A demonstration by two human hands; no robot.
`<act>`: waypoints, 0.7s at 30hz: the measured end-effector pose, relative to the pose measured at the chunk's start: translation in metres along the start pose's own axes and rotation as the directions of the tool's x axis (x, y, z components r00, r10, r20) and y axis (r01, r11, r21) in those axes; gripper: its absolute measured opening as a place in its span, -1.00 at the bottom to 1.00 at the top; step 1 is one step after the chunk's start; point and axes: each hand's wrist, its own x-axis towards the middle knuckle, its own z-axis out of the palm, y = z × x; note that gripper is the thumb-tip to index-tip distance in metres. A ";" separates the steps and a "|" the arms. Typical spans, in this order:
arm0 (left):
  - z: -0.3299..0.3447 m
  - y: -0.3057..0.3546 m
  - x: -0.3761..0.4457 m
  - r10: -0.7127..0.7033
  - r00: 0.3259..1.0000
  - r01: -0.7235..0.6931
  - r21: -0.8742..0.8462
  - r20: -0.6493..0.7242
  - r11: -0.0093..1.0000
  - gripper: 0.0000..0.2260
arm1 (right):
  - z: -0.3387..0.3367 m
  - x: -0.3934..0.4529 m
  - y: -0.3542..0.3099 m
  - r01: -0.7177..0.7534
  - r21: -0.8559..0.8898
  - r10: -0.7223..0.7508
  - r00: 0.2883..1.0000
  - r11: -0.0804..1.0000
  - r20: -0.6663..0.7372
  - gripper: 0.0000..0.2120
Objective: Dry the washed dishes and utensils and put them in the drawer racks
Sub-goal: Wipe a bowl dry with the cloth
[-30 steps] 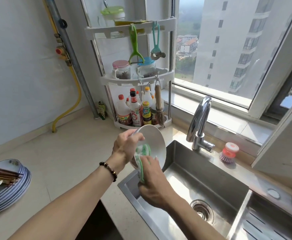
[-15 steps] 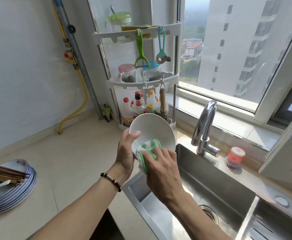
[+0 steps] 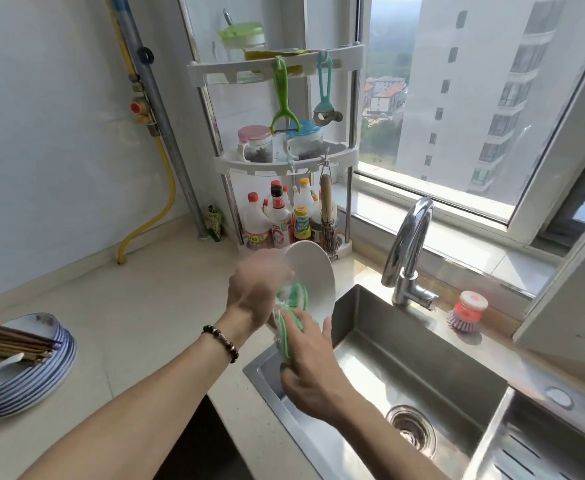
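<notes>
A white bowl [image 3: 313, 278] is gripped at its rim by the left hand [image 3: 256, 292] and held tilted above the sink [image 3: 422, 368] edge. A green-and-white cloth [image 3: 289, 317] is clutched in the right hand [image 3: 310, 368], just below the left, and pressed against the bowl's inside.

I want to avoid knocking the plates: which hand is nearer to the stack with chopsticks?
Left. The left hand grips the white bowl toward that stack; the right hand is over the sink.
</notes>
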 end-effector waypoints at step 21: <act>-0.014 -0.015 -0.017 -0.191 0.973 0.227 -0.406 0.128 0.885 -0.46 | -0.013 0.027 0.010 0.199 -0.359 -0.300 0.920 0.912 -0.252 -0.52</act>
